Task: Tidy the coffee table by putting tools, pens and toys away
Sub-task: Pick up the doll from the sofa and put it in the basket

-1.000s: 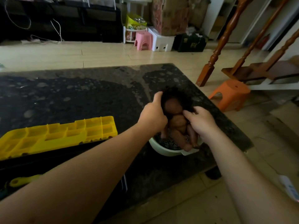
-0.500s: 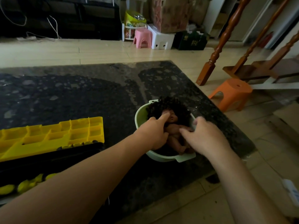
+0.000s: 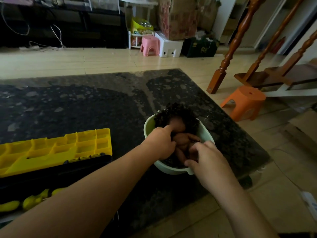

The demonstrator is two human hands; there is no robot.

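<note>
Dark speckled stone coffee table [image 3: 85, 107]: pale green plastic basin [image 3: 169, 170] near right front corner, brown curly-haired plastic doll [image 3: 184, 143] lying inside. Left hand [image 3: 159, 145] grips doll's neck; right hand [image 3: 207, 160] curves over legs, grip unclear. Step: stowing toy. Next, probably: release, clear rim.

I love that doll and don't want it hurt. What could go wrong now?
1. The bowl sits near the table's front edge, so a hard push from the left hand or right hand might slide or tip it off.
2. The doll looks big for the bowl. Its hair spills over the rim, so it may flop out once let go.
</note>
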